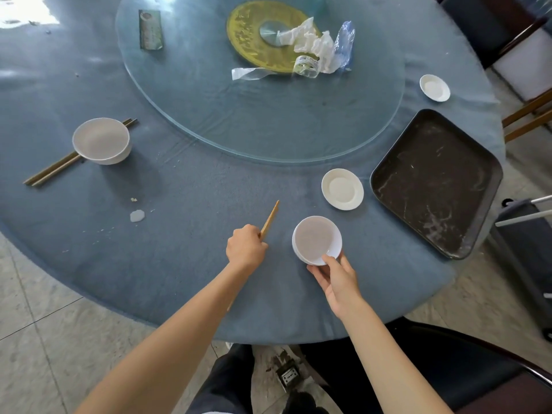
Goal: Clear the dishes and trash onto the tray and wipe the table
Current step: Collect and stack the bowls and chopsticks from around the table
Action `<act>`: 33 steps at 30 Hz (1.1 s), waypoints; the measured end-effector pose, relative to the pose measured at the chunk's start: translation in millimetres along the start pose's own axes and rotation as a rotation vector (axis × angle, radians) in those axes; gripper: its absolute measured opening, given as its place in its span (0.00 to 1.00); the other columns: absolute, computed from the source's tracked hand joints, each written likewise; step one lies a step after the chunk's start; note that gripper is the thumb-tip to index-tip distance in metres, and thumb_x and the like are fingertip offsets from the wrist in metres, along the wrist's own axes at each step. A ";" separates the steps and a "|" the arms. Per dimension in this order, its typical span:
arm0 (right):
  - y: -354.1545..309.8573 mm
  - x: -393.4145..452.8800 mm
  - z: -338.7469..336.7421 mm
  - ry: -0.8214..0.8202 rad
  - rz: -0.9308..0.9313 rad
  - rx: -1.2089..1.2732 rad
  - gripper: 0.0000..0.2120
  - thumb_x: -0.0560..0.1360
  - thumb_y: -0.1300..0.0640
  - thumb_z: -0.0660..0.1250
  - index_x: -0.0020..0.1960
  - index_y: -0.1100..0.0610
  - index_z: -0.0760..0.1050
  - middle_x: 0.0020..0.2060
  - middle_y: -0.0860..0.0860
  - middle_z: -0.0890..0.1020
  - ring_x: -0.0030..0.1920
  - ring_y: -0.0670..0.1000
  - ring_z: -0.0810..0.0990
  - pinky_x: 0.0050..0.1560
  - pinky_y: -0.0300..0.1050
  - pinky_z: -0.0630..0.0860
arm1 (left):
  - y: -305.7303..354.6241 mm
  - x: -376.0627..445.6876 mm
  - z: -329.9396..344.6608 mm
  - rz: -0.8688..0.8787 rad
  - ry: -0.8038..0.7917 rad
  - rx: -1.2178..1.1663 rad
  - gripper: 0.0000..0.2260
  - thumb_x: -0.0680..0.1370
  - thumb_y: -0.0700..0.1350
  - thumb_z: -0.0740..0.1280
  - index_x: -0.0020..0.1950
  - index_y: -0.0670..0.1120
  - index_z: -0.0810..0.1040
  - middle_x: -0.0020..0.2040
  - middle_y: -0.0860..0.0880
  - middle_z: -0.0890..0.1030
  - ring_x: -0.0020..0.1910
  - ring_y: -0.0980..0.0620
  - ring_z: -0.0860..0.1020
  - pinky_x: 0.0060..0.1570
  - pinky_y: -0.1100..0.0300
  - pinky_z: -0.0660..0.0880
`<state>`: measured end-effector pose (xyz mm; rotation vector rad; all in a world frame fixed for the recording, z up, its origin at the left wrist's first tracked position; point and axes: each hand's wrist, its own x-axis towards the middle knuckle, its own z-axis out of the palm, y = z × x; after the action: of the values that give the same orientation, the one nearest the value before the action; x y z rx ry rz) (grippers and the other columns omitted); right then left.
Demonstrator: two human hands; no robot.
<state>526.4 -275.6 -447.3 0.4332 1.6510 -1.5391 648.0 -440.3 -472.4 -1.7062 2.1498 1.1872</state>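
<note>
Two hands work near the tray (436, 186). The right hand (337, 282) pinches the rigid, slippery, breakable white bowl (316, 239) by its rim; the left hand (245, 248) curls round light, stiff chopsticks (270, 219).

- A round table (179, 279) under a blue cloth fills the scene.
- Pale marbled floor tiles (44, 339) show near left.
- A dark chair (466, 363) stands near right.
- Wooden-framed chairs (519, 46) stand far right.
- Bright glare (27, 10) falls far left.
</note>
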 end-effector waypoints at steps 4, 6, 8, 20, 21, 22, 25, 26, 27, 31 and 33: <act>6.6 -10.0 7.6 0.007 0.006 -0.030 0.17 0.81 0.65 0.66 0.69 0.55 0.76 0.63 0.57 0.81 0.62 0.57 0.83 0.56 0.48 0.83 | -16.4 -5.3 -16.6 -0.090 -0.098 -0.229 0.11 0.69 0.40 0.67 0.29 0.45 0.69 0.28 0.49 0.67 0.30 0.49 0.66 0.30 0.62 0.65; 9.6 -15.8 11.4 -0.012 0.008 -0.060 0.17 0.81 0.65 0.66 0.69 0.56 0.76 0.62 0.57 0.82 0.61 0.57 0.84 0.54 0.47 0.84 | -31.0 -7.5 -24.3 -0.135 -0.149 -0.355 0.06 0.67 0.43 0.68 0.31 0.46 0.76 0.28 0.50 0.70 0.31 0.50 0.68 0.34 0.62 0.70; 13.5 -20.8 15.8 -0.042 0.011 -0.093 0.17 0.81 0.65 0.66 0.69 0.56 0.76 0.62 0.57 0.82 0.61 0.56 0.84 0.54 0.47 0.84 | -49.0 -9.8 -32.1 -0.164 -0.180 -0.523 0.06 0.68 0.44 0.70 0.37 0.42 0.83 0.30 0.49 0.73 0.33 0.49 0.73 0.37 0.60 0.75; 37.7 -50.8 83.1 -0.290 0.017 -0.252 0.18 0.80 0.67 0.64 0.69 0.57 0.77 0.62 0.58 0.83 0.60 0.57 0.85 0.49 0.44 0.85 | -143.4 -67.8 -120.9 -0.252 -0.046 -1.094 0.04 0.78 0.35 0.71 0.51 0.39 0.84 0.49 0.38 0.86 0.39 0.50 0.85 0.44 0.58 0.84; 40.7 -53.0 92.9 -0.314 0.018 -0.266 0.18 0.80 0.67 0.63 0.69 0.57 0.77 0.62 0.58 0.83 0.59 0.58 0.85 0.49 0.44 0.85 | -150.8 -70.8 -129.4 -0.253 -0.023 -1.118 0.05 0.78 0.35 0.70 0.51 0.39 0.84 0.51 0.38 0.86 0.41 0.49 0.85 0.45 0.58 0.84; 44.1 -54.8 103.1 -0.337 0.020 -0.280 0.18 0.80 0.67 0.63 0.69 0.57 0.77 0.62 0.58 0.83 0.58 0.57 0.85 0.49 0.44 0.85 | -158.6 -73.0 -137.2 -0.254 -0.001 -1.142 0.06 0.78 0.34 0.70 0.53 0.38 0.84 0.52 0.37 0.86 0.42 0.49 0.85 0.44 0.59 0.84; 53.5 -63.9 135.8 -0.393 0.025 -0.319 0.19 0.81 0.66 0.64 0.70 0.57 0.76 0.63 0.59 0.82 0.57 0.56 0.85 0.50 0.45 0.85 | -179.7 -78.0 -161.1 -0.261 0.057 -1.205 0.09 0.78 0.32 0.68 0.58 0.35 0.82 0.52 0.38 0.85 0.40 0.49 0.85 0.38 0.60 0.83; 56.4 -66.6 146.5 -0.401 0.024 -0.327 0.19 0.81 0.66 0.64 0.70 0.56 0.76 0.63 0.59 0.82 0.59 0.57 0.85 0.49 0.44 0.85 | -187.1 -77.6 -168.6 -0.263 0.073 -1.219 0.10 0.78 0.32 0.68 0.59 0.35 0.82 0.52 0.39 0.86 0.41 0.48 0.86 0.38 0.60 0.83; 59.0 -68.6 157.0 -0.413 0.022 -0.333 0.19 0.81 0.65 0.64 0.70 0.56 0.76 0.62 0.59 0.83 0.60 0.58 0.84 0.49 0.44 0.85 | -194.5 -76.7 -176.1 -0.260 0.087 -1.231 0.10 0.79 0.32 0.68 0.59 0.35 0.81 0.52 0.40 0.86 0.41 0.48 0.86 0.38 0.60 0.83; 62.7 -77.8 201.2 -0.459 0.026 -0.340 0.18 0.81 0.65 0.64 0.69 0.55 0.77 0.61 0.57 0.84 0.56 0.55 0.85 0.51 0.45 0.84 | -219.1 -61.0 -210.5 -0.255 0.096 -1.287 0.09 0.80 0.34 0.68 0.59 0.37 0.82 0.51 0.41 0.87 0.45 0.46 0.87 0.37 0.59 0.82; 63.6 -78.7 223.0 -0.466 0.024 -0.324 0.18 0.81 0.65 0.64 0.68 0.54 0.78 0.60 0.56 0.84 0.58 0.55 0.85 0.51 0.44 0.84 | -226.8 -45.4 -231.0 -0.242 0.100 -1.281 0.08 0.80 0.35 0.68 0.58 0.38 0.83 0.51 0.41 0.87 0.45 0.47 0.87 0.36 0.60 0.82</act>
<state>693.0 -451.6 -412.3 -0.0768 1.4754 -1.2081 941.1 -565.8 -400.3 -2.2776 1.0416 2.7011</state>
